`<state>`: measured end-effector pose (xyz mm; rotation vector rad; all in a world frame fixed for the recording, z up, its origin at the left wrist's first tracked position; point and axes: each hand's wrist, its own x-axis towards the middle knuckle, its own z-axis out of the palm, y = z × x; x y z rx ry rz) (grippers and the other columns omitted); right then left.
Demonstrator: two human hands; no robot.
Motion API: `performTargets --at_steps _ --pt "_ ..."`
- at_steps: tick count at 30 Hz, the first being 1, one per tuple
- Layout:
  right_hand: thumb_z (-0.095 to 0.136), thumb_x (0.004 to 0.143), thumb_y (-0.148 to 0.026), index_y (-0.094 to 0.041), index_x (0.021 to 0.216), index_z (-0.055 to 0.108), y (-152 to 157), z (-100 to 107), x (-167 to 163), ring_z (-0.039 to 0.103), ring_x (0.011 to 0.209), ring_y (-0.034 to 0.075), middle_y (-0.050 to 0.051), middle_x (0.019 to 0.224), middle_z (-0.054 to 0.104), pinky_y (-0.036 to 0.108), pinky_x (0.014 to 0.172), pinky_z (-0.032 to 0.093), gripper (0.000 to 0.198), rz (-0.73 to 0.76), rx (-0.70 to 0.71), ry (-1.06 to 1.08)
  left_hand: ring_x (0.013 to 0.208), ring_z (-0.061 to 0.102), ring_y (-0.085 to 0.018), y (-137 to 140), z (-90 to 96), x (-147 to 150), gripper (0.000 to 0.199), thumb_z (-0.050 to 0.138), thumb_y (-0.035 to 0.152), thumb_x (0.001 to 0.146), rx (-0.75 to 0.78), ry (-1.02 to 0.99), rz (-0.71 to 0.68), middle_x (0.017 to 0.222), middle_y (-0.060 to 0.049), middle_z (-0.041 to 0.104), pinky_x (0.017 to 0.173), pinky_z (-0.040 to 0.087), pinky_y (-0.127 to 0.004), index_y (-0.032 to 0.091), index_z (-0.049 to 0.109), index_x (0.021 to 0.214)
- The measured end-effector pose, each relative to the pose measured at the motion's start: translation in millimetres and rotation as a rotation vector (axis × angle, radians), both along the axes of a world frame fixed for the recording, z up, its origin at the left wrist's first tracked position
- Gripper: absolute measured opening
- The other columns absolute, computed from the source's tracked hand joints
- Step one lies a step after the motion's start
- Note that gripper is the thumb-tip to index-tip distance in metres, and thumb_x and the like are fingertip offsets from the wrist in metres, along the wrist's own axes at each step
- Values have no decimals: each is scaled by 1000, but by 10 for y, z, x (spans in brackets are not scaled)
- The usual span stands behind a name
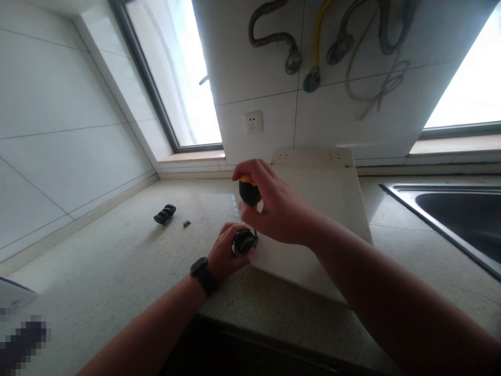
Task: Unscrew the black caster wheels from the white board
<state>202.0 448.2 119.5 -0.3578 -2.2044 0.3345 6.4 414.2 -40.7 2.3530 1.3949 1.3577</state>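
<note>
My right hand is wrapped around the handle of a black and yellow screwdriver, held upright. Its thin shaft points down beside a black ridged plastic piece. My left hand, with a dark watch on the wrist, grips that piece at the near left corner of a white panel. The panel lies flat on the counter, with small holes in its far corners. Further left rests a similar black piece, with a small pile of dark screws next to it. The screwdriver tip's exact contact is hard to see.
The speckled stone counter ends at a front edge below my hands. A steel sink is set in at the right. On the tiled wall are a socket and a yellow hose. A white object sits at far left.
</note>
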Motion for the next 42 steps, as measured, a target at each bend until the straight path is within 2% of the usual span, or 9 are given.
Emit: performTargets --at_steps 4,11,15,18,21,24,29,36,42 --pt "73 87 -30 -25 124 55 53 -7 0 55 90 17 7 117 51 34 80 48 42 -75 20 -8 102 57 -25 -14 28 12 47 73 17 76 -19 -7 -11 110 -8 59 90 52 -47 24 54 119" --pt "56 83 -13 -20 142 42 90 -15 -6 59 90 18 7 112 63 34 79 48 60 -41 -62 39 100 57 -24 -8 14 5 47 72 17 76 -28 -13 -19 108 -7 58 88 52 -45 25 54 119" --pt "47 82 -11 -18 126 47 18 -3 -2 55 84 18 8 109 61 34 73 43 45 -92 -28 -4 101 57 -24 -7 7 3 44 73 18 76 -25 -17 -9 108 -7 59 87 52 -45 24 55 116" --pt "56 91 -29 -17 121 49 -1 0 -1 53 86 19 12 116 56 35 72 42 33 -189 54 -43 103 56 -25 -12 18 8 46 73 17 76 -27 -13 -8 109 -7 59 89 51 -46 24 55 118" --pt "72 86 -43 -20 124 50 42 -12 -1 55 87 20 10 114 57 35 73 44 49 -199 74 -66 103 56 -25 -15 26 10 48 73 17 76 -27 -15 -17 110 -8 59 90 52 -47 24 54 119" --pt "78 81 -32 -22 127 49 95 -28 -7 59 89 19 7 111 62 33 76 46 56 -124 -6 -1 102 57 -25 -14 22 8 49 73 17 76 -26 -11 -15 109 -7 58 89 52 -47 25 54 120" --pt "64 82 -20 -19 141 46 88 -31 -25 63 85 18 8 110 67 33 75 49 61 -113 -79 56 101 57 -24 -9 8 2 50 73 16 75 -29 -12 -14 109 -7 59 89 52 -47 25 54 121" --pt "63 78 -20 -16 142 48 90 -6 -25 63 91 20 8 110 67 33 74 51 66 -123 -89 136 102 57 -24 1 -12 -20 50 74 17 75 -30 -13 -17 109 -7 58 90 52 -45 24 55 121" --pt "64 81 -20 -21 140 47 207 64 91 64 82 18 6 108 67 35 70 54 61 -155 -141 223 103 57 -25 3 -16 -19 49 73 16 75 -42 -10 -16 109 -8 60 91 52 -46 24 54 120"
